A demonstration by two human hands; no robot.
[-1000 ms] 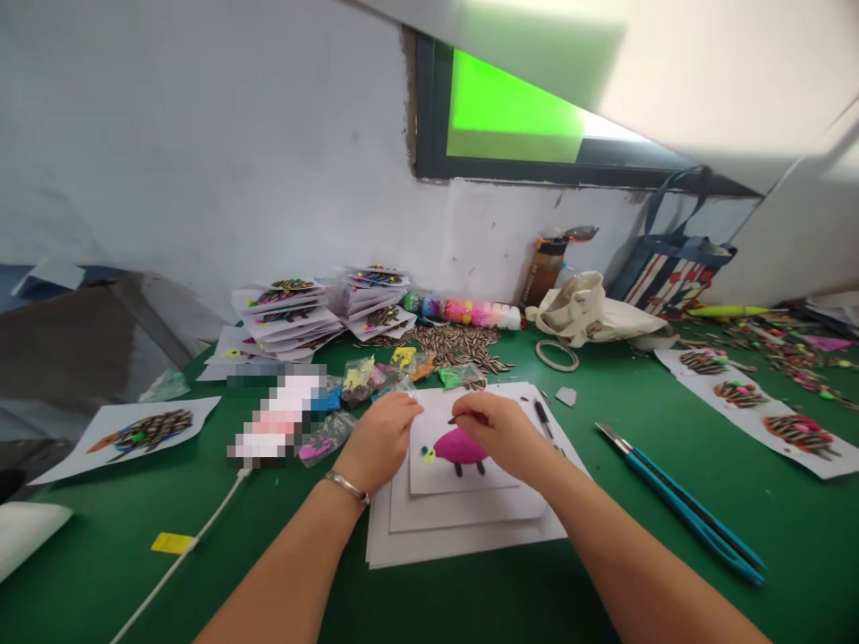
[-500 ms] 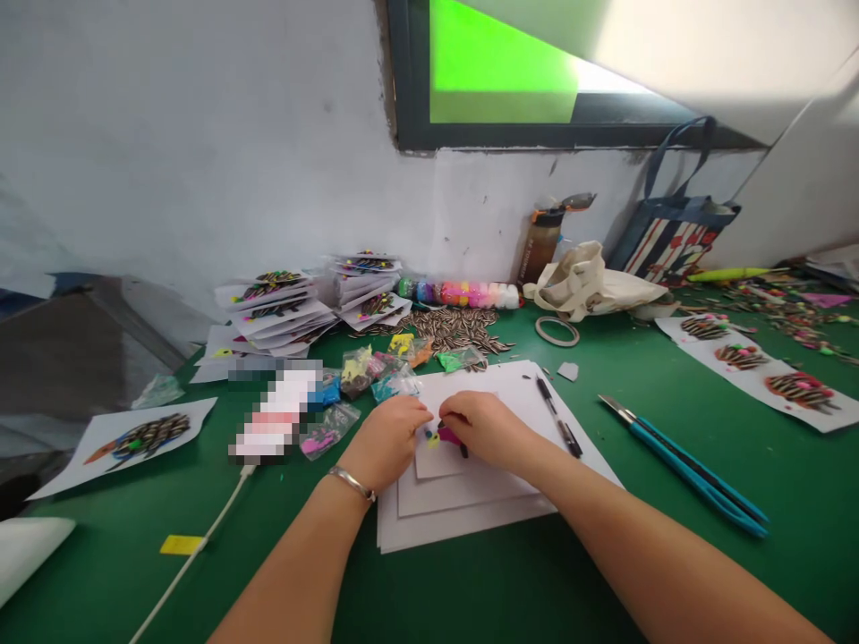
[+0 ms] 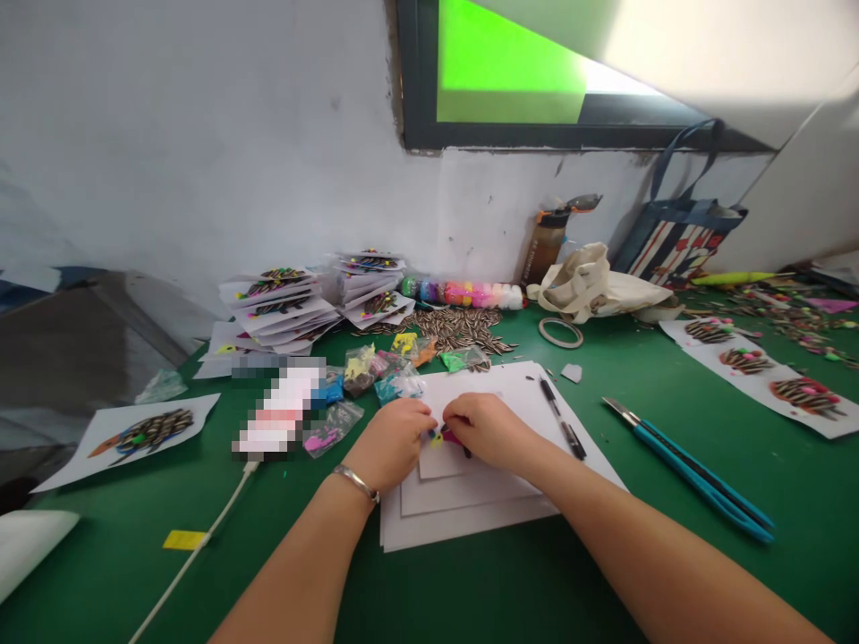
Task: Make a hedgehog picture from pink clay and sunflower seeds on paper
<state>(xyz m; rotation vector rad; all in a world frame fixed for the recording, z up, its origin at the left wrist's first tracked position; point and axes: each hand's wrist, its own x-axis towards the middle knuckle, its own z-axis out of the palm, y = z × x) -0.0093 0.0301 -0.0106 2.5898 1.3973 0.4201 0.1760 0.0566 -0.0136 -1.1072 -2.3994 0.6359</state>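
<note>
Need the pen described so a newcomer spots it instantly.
On the green table, find the white paper stack. The pen lies near its right edge, beside the right hand: slim, black-and-clear, unlike the bigger blue-handled tool.

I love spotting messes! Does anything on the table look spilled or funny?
Yes: lots of striped seeds lie loose on the green table, behind the small plastic bags. They look spilled because no bowl holds them, though maybe somebody heaped them there on purpose.
</note>
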